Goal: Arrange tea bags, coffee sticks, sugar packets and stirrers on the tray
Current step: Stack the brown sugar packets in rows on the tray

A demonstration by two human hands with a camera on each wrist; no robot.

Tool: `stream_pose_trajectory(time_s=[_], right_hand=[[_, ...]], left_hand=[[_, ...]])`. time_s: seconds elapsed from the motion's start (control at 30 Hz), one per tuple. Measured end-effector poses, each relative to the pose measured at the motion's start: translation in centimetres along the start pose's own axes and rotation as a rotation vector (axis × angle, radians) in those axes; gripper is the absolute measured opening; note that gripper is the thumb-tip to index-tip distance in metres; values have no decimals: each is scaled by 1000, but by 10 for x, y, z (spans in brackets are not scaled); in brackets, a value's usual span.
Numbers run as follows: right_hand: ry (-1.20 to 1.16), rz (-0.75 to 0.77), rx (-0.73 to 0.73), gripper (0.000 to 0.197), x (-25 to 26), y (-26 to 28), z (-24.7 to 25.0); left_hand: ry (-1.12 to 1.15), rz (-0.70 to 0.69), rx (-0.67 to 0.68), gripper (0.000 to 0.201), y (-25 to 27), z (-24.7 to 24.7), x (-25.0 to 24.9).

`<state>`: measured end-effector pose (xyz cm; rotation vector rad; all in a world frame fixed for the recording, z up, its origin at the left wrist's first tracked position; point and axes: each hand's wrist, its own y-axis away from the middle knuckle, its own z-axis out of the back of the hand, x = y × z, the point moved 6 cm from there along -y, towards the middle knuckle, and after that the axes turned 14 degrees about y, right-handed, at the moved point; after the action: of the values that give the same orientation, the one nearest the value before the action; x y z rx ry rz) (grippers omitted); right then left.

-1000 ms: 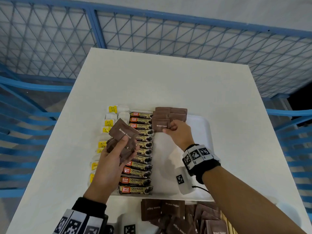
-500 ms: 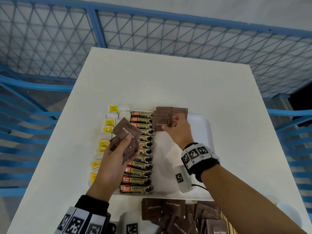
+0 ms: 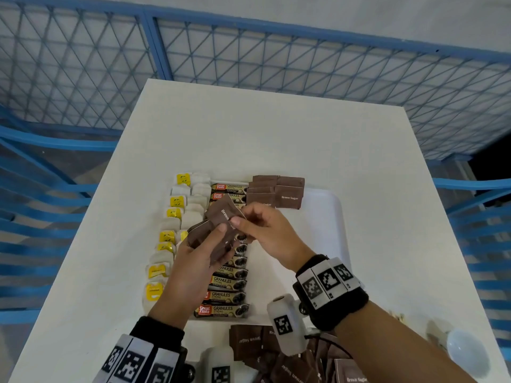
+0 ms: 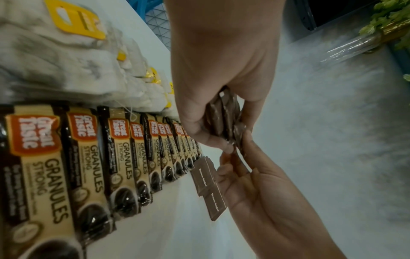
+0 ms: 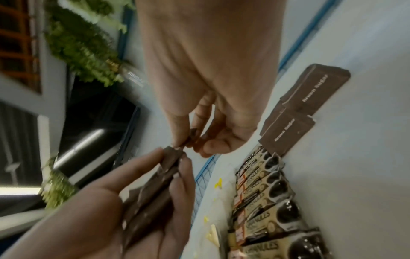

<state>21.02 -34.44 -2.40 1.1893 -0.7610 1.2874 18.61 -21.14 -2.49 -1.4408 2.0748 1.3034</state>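
The left hand (image 3: 193, 261) is curled round a fanned stack of brown sugar packets (image 3: 213, 233), thumb on top and fingers beneath, held above the coffee sticks (image 3: 229, 283). The right hand (image 3: 272, 233) meets it from the right and pinches the top packet (image 3: 225, 214) at its corner between thumb and fingertips; in the right wrist view the pinch sits on the packet's edge, just beyond the left fingertips (image 5: 184, 163). Below them lies the white tray (image 3: 323, 217) on the white table (image 3: 276, 128). On the tray, tea bags (image 3: 179, 217) with yellow tags fill the left column, the coffee sticks lie side by side in a column next to them, and a few sugar packets already placed (image 3: 276, 192) overlap at the far end, just right of the sticks. More loose sugar packets (image 3: 276, 357) lie in a heap on the table at the near edge, beside the tray.
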Motion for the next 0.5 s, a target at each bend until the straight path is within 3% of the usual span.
stream_pose_trajectory(time_s=[0.1, 0.2, 0.5], right_hand=[[-156, -59, 14, 7, -4, 0, 8], [-146, -84, -45, 7, -10, -2, 26], [383, -211, -329, 19, -60, -14, 107]], left_hand=[[34, 25, -19, 13, 0, 2, 0], [50, 47, -11, 15, 1, 2, 0], [22, 88, 30, 22, 1, 0, 2]])
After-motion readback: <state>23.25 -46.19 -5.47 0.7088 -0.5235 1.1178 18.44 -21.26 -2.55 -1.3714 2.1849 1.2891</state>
